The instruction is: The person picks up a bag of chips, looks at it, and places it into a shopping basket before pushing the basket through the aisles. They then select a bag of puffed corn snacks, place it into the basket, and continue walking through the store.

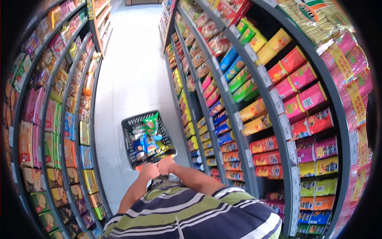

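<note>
A black shopping basket [126,133] with slotted walls is in front of my body, above the pale aisle floor. Several packaged snacks lie inside it, among them a green bag [150,122] and blue packets [146,146]. Both hands are at its near side, close together on an orange handle [138,167]. My left hand [149,171] is closed round this handle. Beside it, slightly further right, my right hand [165,165] is closed on the handle too. Most of the handle is hidden under the fingers.
Shelves of boxed and bagged snacks [59,139] line the left side. On the right, a shelf unit holds colourful chip canisters [310,99], with pink hanging packs [354,79] at its near end. The light floor [131,51] runs ahead between them.
</note>
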Action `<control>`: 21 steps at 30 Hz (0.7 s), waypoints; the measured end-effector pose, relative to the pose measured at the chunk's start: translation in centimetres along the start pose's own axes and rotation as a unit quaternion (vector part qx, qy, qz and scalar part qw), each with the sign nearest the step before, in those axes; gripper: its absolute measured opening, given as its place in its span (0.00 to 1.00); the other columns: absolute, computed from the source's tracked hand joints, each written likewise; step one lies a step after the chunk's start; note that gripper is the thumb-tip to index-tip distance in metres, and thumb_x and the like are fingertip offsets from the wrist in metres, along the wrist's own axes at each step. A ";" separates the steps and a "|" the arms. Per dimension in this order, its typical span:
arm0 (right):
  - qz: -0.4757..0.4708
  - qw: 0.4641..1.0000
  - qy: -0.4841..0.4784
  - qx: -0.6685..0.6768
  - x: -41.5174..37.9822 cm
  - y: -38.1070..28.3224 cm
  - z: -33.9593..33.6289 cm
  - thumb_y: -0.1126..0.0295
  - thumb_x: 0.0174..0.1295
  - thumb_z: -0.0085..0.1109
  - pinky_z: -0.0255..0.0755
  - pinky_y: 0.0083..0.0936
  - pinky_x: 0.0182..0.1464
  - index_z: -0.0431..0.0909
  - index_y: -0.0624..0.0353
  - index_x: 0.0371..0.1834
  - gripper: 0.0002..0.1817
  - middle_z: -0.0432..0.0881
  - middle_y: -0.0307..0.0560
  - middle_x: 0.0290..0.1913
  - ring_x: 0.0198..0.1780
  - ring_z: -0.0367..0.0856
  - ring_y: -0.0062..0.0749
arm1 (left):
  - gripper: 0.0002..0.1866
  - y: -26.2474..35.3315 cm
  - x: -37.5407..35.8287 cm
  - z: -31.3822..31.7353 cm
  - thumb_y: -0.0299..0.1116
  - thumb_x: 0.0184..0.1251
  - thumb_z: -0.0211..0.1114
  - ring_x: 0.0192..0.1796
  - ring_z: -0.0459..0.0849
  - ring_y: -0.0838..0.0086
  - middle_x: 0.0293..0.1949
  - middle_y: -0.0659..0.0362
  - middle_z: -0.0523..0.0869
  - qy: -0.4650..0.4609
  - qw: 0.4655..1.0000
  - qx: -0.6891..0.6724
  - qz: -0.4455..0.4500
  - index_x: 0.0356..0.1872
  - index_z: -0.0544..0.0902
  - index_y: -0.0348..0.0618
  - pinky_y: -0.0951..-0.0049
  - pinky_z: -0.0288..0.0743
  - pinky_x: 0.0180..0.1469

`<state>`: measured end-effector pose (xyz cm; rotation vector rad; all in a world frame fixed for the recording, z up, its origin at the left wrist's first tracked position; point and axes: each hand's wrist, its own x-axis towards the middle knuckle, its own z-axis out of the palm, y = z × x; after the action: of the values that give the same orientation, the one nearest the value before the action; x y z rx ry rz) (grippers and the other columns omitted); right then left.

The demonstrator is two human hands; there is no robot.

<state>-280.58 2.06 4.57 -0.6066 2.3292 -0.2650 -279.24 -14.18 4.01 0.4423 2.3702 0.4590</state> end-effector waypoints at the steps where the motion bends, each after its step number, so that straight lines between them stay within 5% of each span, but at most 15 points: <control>1: 0.009 1.000 0.007 -0.001 0.2 0.2 -0.1 0.57 0.57 0.57 0.84 0.48 0.49 0.92 0.57 0.36 0.18 0.91 0.60 0.42 0.46 0.91 0.55 | 0.20 -0.2 0.5 0.1 0.45 0.58 0.62 0.48 0.90 0.46 0.43 0.41 0.91 0.000 1.000 -0.001 -0.005 0.41 0.92 0.42 0.50 0.83 0.54; 21: -0.008 0.999 0.028 0.034 3.6 0.8 -2.5 0.60 0.59 0.57 0.84 0.46 0.49 0.91 0.57 0.38 0.16 0.91 0.58 0.43 0.46 0.91 0.51 | 0.20 -1.5 3.0 -3.3 0.47 0.58 0.63 0.50 0.91 0.52 0.45 0.46 0.92 -0.017 0.997 0.051 -0.051 0.43 0.93 0.48 0.53 0.84 0.55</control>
<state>-284.85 1.06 4.01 -0.5926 2.3600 -0.3711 -283.87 -14.91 4.02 0.3713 2.3776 0.2824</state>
